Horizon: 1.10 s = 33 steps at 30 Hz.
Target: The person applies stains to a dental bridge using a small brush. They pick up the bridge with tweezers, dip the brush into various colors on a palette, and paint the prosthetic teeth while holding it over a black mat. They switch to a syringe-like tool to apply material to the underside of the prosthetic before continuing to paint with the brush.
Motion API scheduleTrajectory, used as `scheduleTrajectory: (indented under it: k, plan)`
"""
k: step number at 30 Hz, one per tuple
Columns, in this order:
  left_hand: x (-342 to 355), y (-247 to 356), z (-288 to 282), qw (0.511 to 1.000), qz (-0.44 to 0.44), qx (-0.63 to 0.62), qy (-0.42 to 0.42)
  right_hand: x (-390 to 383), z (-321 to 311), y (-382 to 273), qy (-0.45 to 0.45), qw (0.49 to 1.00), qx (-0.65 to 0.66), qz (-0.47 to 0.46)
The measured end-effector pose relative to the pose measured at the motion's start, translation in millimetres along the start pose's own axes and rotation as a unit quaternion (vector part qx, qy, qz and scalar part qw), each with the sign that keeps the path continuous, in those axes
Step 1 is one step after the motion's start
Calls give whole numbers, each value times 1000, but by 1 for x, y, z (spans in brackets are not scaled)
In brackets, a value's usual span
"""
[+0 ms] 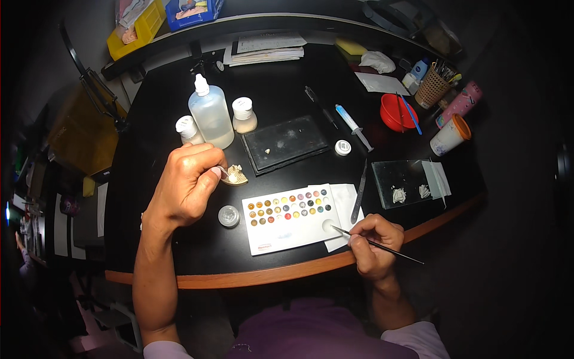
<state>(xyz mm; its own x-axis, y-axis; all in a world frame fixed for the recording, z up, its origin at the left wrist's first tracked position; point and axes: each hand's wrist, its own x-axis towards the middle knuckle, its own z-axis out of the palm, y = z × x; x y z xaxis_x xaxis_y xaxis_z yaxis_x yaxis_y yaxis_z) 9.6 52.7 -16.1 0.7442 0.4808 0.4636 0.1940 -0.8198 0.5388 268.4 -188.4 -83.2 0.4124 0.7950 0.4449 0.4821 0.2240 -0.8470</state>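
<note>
My left hand (185, 182) pinches a slim metal holder with a small whitish piece (232, 178) at its end, over a small beige honeycomb tray (238, 172). My right hand (373, 245) grips a thin dark brush (399, 253), its tip at the round white well of a paint palette (290, 233) bearing rows of coloured dots. A small clear jar (229, 216) stands left of the palette. Paper sheets (342, 197) lie under its right side, beside a metal spatula (359, 194).
Behind stand a liquid bottle (209, 116) and powder jars (244, 116), a dark slab (287, 143), syringe (353, 125) and small white pot (342, 148). At right are a glass slab (394, 176), red bowl (390, 119) and cup (449, 134). A wooden edge (221, 281) borders the desk's front.
</note>
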Motion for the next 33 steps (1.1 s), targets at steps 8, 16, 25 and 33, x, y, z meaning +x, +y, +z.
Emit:
scheduleTrajectory:
  k: [8, 16, 25, 33]
  plan:
    - [-1, -2, 3, 1000, 2, 1, 5, 1, 4, -1, -5, 1000, 5, 15]
    - [-1, 0, 3, 1000, 1, 11, -5, 0, 2, 1, -6, 999, 4, 34]
    - [-1, 1, 3, 1000, -2, 8, -8, 0, 2, 1, -4, 999, 18, 43]
    - [-1, 2, 3, 1000, -3, 5, -16, 0, 3, 0, 3, 998, 34, 59]
